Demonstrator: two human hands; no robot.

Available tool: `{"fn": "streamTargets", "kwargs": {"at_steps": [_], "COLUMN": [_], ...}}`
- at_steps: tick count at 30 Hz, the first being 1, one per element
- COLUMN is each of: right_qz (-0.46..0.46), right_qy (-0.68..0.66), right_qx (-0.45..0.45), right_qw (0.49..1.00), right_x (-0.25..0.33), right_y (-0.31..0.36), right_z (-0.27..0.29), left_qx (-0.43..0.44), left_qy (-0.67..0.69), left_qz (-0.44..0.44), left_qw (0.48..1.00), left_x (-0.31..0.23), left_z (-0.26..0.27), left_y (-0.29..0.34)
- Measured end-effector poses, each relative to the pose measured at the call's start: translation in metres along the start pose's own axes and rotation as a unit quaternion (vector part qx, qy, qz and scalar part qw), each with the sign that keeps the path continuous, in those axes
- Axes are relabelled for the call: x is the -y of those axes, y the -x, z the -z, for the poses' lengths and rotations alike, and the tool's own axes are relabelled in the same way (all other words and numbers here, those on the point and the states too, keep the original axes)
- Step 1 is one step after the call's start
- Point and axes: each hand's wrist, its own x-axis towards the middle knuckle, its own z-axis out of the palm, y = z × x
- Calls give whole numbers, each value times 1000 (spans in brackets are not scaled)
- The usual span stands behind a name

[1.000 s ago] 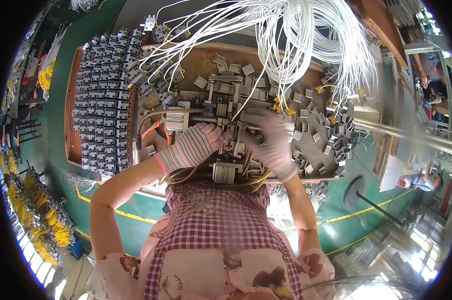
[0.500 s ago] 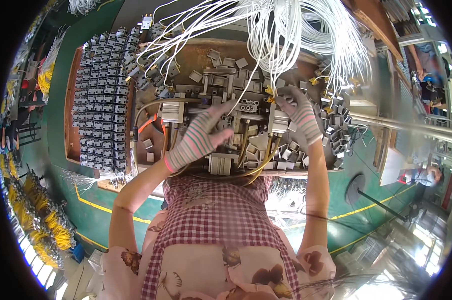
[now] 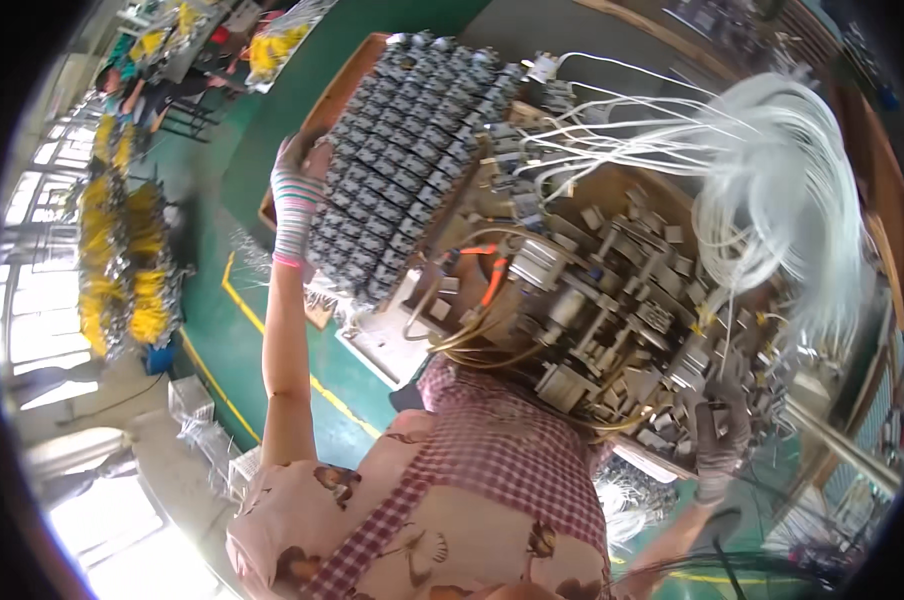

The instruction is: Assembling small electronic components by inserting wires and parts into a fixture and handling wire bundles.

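Note:
My left hand, in a striped glove with bare fingertips, reaches to the outer edge of a tray holding rows of small grey-and-black switch-like blocks. Its fingers bend against the outermost row; what they grip is hidden. At the lower right, my right hand, also gloved, is closed around a small grey metal cover, partly blurred. It is beside a heap of similar metal covers. A metal fixture with clamps and cylinders lies between my hands.
A thick bundle of white cables spreads over the far right of the bench, its ends reaching more blocks near the tray. Brown hoses and orange-handled pliers lie left of the fixture. Yellow cable bundles hang at far left.
The view has swung left. My left hand has moved from the fixture to the left side of the block tray. My right hand has moved nearer, from the fixture's far right to the loose covers.

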Motion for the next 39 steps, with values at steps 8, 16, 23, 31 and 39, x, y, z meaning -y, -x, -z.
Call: {"fn": "streamTargets", "kwargs": {"at_steps": [8, 16, 23, 31, 39], "right_qz": [-194, -11, -220, -105, 30], "right_qy": [-109, 77, -322, -355, -190], "right_qx": [157, 110, 198, 79, -27], "right_qw": [962, 991, 899, 926, 981], "right_x": [57, 71, 14, 66, 63], "right_y": [-23, -29, -42, -34, -44], "right_z": [14, 1, -2, -93, -103], "left_qx": [79, 114, 88, 316, 561], "left_qy": [293, 241, 511, 262, 409], "left_qz": [358, 278, 240, 49, -71], "left_qw": [883, 923, 821, 910, 716], "left_x": [215, 168, 187, -126, -205], "left_z": [51, 8, 54, -50, -141], "left_y": [27, 4, 7, 99, 172]}}
